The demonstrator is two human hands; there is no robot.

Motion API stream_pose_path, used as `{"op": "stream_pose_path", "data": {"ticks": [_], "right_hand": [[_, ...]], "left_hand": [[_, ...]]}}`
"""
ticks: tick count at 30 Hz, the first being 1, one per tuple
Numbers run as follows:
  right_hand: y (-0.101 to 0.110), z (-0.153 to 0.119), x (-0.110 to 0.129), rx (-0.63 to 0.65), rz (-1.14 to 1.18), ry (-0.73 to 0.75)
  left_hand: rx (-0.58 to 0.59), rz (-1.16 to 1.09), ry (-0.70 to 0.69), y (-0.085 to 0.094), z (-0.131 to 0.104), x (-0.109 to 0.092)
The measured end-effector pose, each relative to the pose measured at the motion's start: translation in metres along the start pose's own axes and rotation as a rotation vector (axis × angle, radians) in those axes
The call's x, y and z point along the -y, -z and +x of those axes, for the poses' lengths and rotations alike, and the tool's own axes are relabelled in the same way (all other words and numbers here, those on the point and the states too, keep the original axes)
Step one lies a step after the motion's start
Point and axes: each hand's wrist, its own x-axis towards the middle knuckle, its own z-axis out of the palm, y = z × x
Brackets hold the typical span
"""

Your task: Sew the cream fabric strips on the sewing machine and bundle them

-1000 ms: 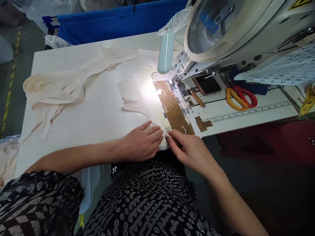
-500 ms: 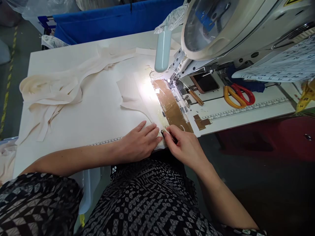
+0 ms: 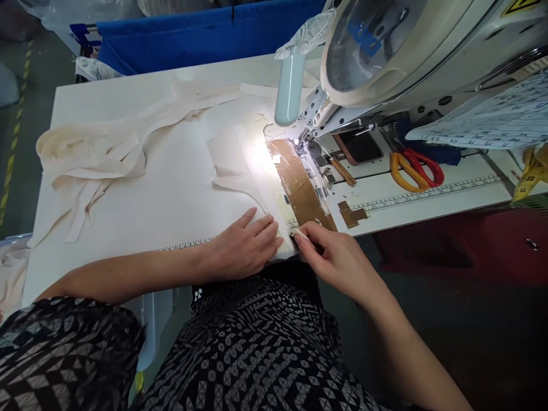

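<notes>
A cream fabric piece [image 3: 240, 165] lies on the white sewing table [image 3: 180, 211], running from under the machine's lamp down to the front edge. My left hand [image 3: 250, 242] rests flat on its near end, fingers stretched out. Just to the right, my right hand [image 3: 327, 248] pinches the edge of the same fabric between thumb and forefinger; a small dark bit shows at the fingertips, too small to name. Beyond the hands stands the sewing machine [image 3: 385, 63], its presser foot [image 3: 305, 140] by the brown taped plate [image 3: 297, 182].
A long heap of cream fabric strips [image 3: 94, 148] covers the table's left side. Scissors [image 3: 415, 169] with red and yellow handles, a wooden-handled tool [image 3: 342, 171] and a yellow tape measure [image 3: 531, 171] lie right. A blue cloth bin [image 3: 171, 43] stands behind the table.
My right hand has moved slightly right, away from the left hand, still pinching the fabric edge. My left hand stays nearly in place. The whole view has shifted a little.
</notes>
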Motion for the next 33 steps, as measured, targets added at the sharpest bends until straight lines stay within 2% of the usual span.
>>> {"op": "stream_pose_path", "data": {"ticks": [4,9,16,20,25,30,33], "right_hand": [[-0.012,0.01,0.002,-0.109,0.005,0.004],[-0.018,0.02,0.002,-0.117,-0.025,0.021],[-0.008,0.022,0.005,-0.011,-0.163,0.086],[0.005,0.013,-0.001,0.084,-0.021,0.066],[0.003,0.004,-0.003,-0.093,0.114,-0.071],[-0.009,0.011,0.004,-0.236,0.079,-0.063],[-0.011,0.023,0.005,-0.245,0.041,-0.026]], "left_hand": [[-0.007,0.028,0.013,0.0,0.0,0.001],[0.005,0.034,0.005,-0.001,0.0,0.004],[0.033,0.016,0.01,-0.001,0.0,0.003],[0.026,0.001,0.004,0.001,0.0,0.002],[0.088,-0.017,0.077,0.003,0.003,0.013],[0.158,-0.017,0.15,0.002,0.002,0.035],[0.164,-0.083,0.122,0.001,0.001,0.041]]}}
